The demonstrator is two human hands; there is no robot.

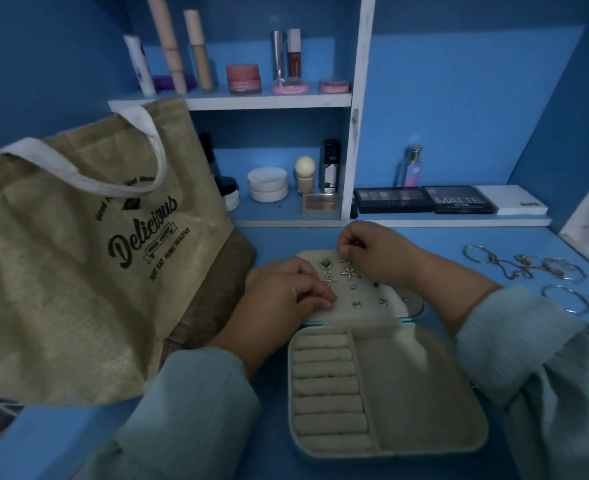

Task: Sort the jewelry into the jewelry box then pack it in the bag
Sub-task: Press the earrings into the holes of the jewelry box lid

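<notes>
An open cream velvet-lined jewelry box (386, 389) lies on the blue surface (459, 244), its lid panel (355, 289) folded back away from the person and studded with small earrings (350, 273). The left hand (282, 292) rests on the near left part of that lid panel, its fingers curled and its fingertips pressed together at the panel's edge; whether they pinch anything is too small to tell. The right hand (372, 252) sits at the panel's far edge, thumb and forefinger pinched on a tiny piece just above the star-shaped earrings. The box's lower tray, with ring rolls on the left and an open compartment on the right, lies near the person between both pale blue sleeves. A tan woven tote bag with white handles (78, 254) leans well to the left of the box. Loose silver bangles and chains (528, 268) lie on the surface to the right of the right hand.
</notes>
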